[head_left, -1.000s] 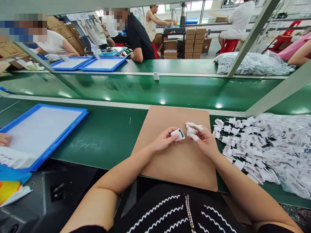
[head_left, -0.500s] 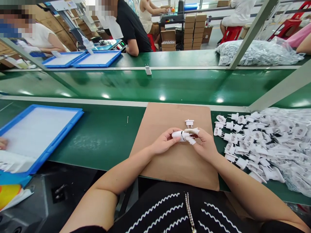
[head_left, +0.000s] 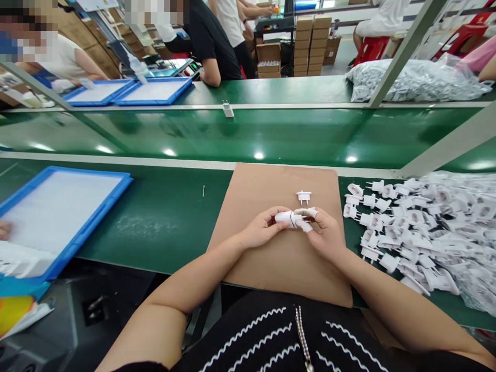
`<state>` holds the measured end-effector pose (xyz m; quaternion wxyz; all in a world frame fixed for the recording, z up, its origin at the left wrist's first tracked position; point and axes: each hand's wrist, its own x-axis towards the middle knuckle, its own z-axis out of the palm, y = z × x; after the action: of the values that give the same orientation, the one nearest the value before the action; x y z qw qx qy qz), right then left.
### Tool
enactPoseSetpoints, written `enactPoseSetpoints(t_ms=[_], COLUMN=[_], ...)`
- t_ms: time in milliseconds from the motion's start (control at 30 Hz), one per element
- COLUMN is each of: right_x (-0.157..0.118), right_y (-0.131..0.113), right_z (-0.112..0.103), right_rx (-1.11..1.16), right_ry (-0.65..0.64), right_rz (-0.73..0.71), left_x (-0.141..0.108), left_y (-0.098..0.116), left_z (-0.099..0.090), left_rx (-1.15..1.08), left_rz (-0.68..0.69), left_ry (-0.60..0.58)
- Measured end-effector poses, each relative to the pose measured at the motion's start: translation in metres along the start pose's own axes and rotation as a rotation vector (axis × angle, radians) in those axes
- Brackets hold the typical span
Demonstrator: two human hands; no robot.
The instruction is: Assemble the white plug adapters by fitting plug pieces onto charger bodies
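Over a cardboard sheet [head_left: 267, 268], my left hand [head_left: 259, 230] is closed around a white plug-charger housing [head_left: 284, 218]. My right hand [head_left: 327, 232], with white covers on the thumb and a finger, pinches the white pin end piece [head_left: 297, 220] against the housing's right end. Between the two parts a thin dark line shows; the prongs point right, partly hidden by the fingers. Just beyond my hands, a loose white two-pin piece [head_left: 304, 196] rests on the cardboard with its pins toward me.
To the right lies a heap of white pin pieces [head_left: 411, 227] spilling from a clear plastic bag [head_left: 480, 196]. A blue-rimmed tray [head_left: 96, 206] is at left, with another person's hand [head_left: 4, 230] over it. An assembled charger [head_left: 228, 109] stands on the ledge ahead.
The dark gap between housing and pin piece has narrowed to a thin line as my hands press them together. The view has shifted slightly. In the background, a person in white now stands behind the black-shirted person.
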<state>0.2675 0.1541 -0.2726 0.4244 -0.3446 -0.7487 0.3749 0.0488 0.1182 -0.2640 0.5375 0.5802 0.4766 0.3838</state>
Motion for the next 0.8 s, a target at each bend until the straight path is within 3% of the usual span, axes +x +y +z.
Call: enactPoseSetpoints(t_ms=[400, 633, 800], right_x=[0.0001, 0.0002, -0.0004], right_y=[-0.0088, -0.0035, 0.0005], right_z=[-0.0007, -0.0009, 0.0012], right_rx=[-0.032, -0.031, -0.037], right_ry=[0.112, 0.021, 0.043], right_rz=[-0.025, -0.017, -0.005], left_x=[0.0035, 0.0013, 0.002], left_y=[-0.0023, -0.001, -0.0046], left_z=[-0.0012, 0.0004, 0.0014], left_rx=[-0.041, -0.046, -0.027], left_rz=[-0.03, -0.031, -0.003], left_ry=[0.023, -0.025, -0.028])
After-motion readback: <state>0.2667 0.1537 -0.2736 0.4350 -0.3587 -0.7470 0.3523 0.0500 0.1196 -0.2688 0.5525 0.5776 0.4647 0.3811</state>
